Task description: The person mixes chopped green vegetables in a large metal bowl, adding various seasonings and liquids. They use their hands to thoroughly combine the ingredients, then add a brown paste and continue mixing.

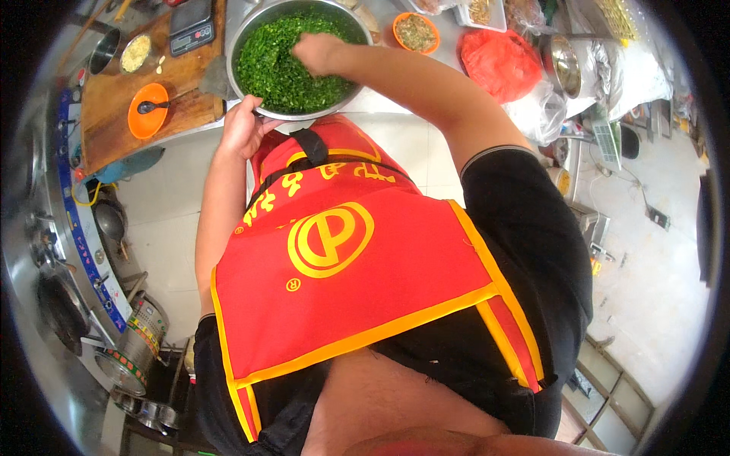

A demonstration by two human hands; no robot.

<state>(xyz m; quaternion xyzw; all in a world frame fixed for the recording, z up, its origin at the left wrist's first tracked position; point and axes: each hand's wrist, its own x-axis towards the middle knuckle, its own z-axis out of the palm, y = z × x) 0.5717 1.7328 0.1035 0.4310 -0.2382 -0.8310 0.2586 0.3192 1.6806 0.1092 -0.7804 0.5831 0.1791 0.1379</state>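
A large stainless steel bowl (232,68) full of finely chopped green leaves (274,62) stands at the top of the head view, at the counter's front edge. My left hand (246,126) grips its near left rim, thumb on top and fingers beneath. My right hand (318,54) reaches in from the right, its fingers sunk in the greens; the fingertips are hidden, so I cannot tell whether they hold any. A red apron with yellow trim (399,251) covers my front, below the bowl.
Left of the bowl, a wooden board (108,108) bears an orange plate (140,126) with a black spoon, a bowl of minced garlic-like pieces (136,54) and a digital scale (191,37). At right are an orange bowl of seasoning (416,33) and a red plastic bag (502,62).
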